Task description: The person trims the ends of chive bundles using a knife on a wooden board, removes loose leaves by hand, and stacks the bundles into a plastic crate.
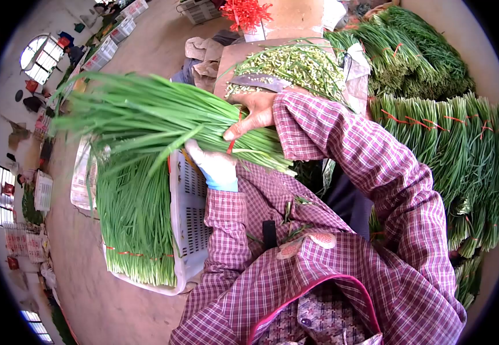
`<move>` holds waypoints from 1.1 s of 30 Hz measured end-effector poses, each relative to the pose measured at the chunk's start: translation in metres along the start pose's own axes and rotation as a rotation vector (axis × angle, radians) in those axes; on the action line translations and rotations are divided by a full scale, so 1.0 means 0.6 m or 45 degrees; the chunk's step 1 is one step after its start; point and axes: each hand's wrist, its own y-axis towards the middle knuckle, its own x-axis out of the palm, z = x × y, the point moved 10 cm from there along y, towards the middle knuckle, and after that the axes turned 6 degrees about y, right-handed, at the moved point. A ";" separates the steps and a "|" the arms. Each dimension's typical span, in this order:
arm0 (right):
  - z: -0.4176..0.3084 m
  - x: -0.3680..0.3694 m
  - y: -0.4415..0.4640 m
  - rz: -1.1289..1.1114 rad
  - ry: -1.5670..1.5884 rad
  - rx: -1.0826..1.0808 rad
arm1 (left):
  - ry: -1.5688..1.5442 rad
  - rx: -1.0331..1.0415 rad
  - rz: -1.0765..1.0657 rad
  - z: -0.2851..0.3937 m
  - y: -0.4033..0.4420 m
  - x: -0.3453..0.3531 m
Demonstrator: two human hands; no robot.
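A large bunch of green leafy stalks [163,112] is held across my body, its leaf tips to the left and cut ends to the right. My left hand [213,164], in a white glove with a blue cuff, grips it from below. My bare right hand [252,115] is wrapped over the top, its thumb beside a red tie [232,141] round the stalks. Below the leaves, a white crate [189,201] holds more tied stalks [137,230]. Behind my right hand, a board [226,66] carries loose stalks and short pale trimmings [292,66].
Red ties [245,14] stand in a holder beyond the board. Stacked tied bunches [433,138] line the right side. Another crate [82,172] is on the floor [82,253] at the left. People and more crates [101,54] are farther off.
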 end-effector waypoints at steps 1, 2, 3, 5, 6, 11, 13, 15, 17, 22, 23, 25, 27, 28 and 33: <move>0.014 -0.005 -0.003 0.100 -0.044 0.026 | -0.150 -0.140 -0.038 -0.007 0.005 -0.002; -0.008 -0.025 -0.029 0.251 -0.040 -0.080 | -0.299 -0.279 -0.079 -0.011 0.007 0.001; -0.030 -0.044 -0.062 0.404 -0.034 -0.187 | -0.297 -0.262 -0.076 0.002 0.010 -0.002; -0.069 -0.057 -0.114 0.589 -0.084 -0.543 | -0.187 -0.308 -0.071 0.017 0.009 -0.003; -0.086 -0.043 -0.143 0.706 -0.224 -0.672 | -0.130 -0.254 -0.084 0.022 0.008 -0.008; -0.116 0.064 -0.165 0.939 -0.727 -0.679 | -0.199 -0.361 -0.036 0.007 -0.003 -0.027; -0.121 0.076 -0.176 1.030 -0.751 -0.842 | -0.275 -0.421 -0.017 0.003 0.000 -0.039; -0.129 0.092 -0.189 0.993 -0.711 -1.005 | -0.225 -0.340 0.095 0.024 0.000 -0.060; -0.123 0.098 -0.182 0.685 -0.239 -0.983 | -0.225 -0.347 0.115 0.029 0.009 -0.081; -0.103 0.180 -0.190 -0.181 0.386 -0.580 | -0.284 -0.274 -0.073 0.023 0.066 -0.174; -0.097 0.203 -0.200 -0.394 0.458 -0.551 | -0.276 -0.343 -0.104 0.045 0.056 -0.157; -0.065 0.247 -0.209 -0.781 0.467 -0.442 | -0.202 -0.389 -0.126 0.059 0.048 -0.174; -0.111 0.178 -0.186 -0.408 0.371 -0.661 | -0.095 -0.386 -0.114 0.062 0.043 -0.210; -0.119 0.134 -0.161 -0.099 0.188 -0.702 | -0.006 -0.383 -0.150 0.066 0.038 -0.221; -0.225 -0.014 -0.146 1.150 -0.699 -0.988 | 0.180 -0.452 -0.079 0.066 0.002 -0.246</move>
